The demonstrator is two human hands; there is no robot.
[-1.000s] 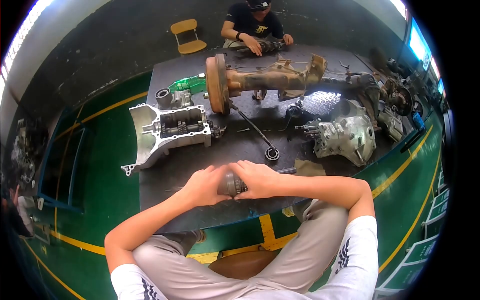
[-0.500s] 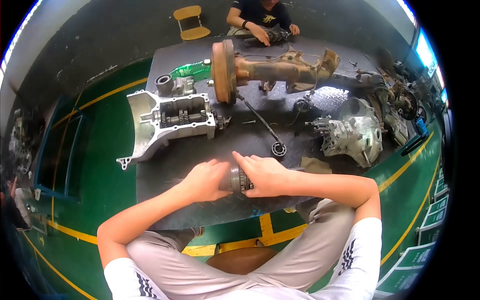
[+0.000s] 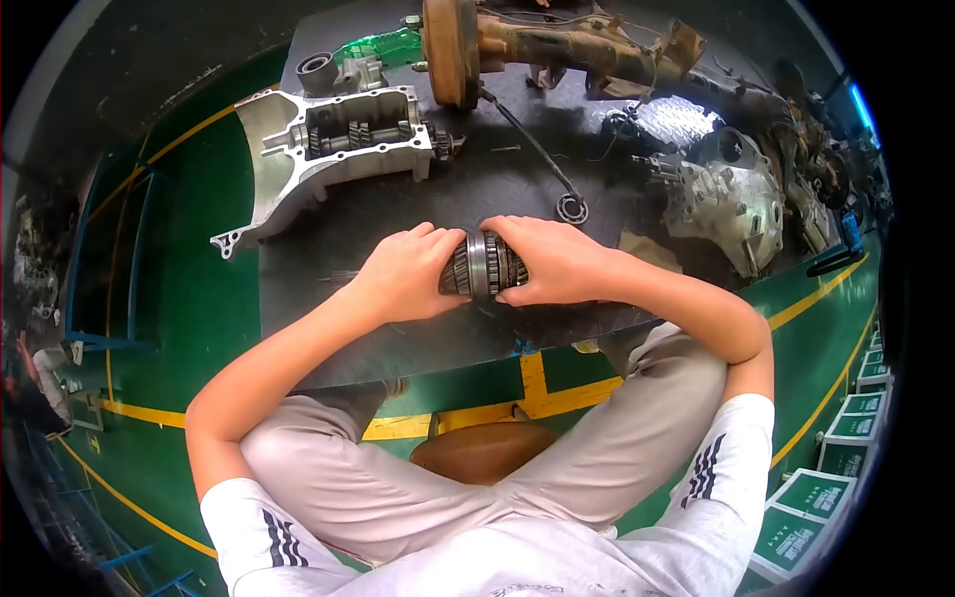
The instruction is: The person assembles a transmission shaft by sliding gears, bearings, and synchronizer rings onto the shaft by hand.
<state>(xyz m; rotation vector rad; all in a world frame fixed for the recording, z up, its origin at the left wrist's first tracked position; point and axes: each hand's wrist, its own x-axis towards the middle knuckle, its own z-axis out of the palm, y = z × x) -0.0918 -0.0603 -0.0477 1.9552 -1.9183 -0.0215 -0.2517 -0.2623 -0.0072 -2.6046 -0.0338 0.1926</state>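
Between my two hands is a metal gear assembly (image 3: 479, 265), with helical teeth at its left part, a smooth ring in the middle and finer teeth at its right. My left hand (image 3: 408, 273) wraps round the left end, thumb below and fingers above. Round the right end, my right hand (image 3: 547, 261) grips in the same way. The assembly is over the near part of the dark table (image 3: 398, 348); its underside is hidden. Beyond my left hand stands an open aluminium housing (image 3: 328, 174) with a geared shaft inside.
A rusty axle with a drum (image 3: 450, 55) crosses the table's far side. A rod with a bearing ring (image 3: 572, 209) lies before it. At right are a silver housing (image 3: 721, 199) and brown cardboard (image 3: 649, 251). A green bottle (image 3: 383, 46) is at far left.
The view has tilted down, so the table's parts appear higher and the co-worker has nearly left the frame. Both hands remain on the gear assembly, which now shows more clearly between them.
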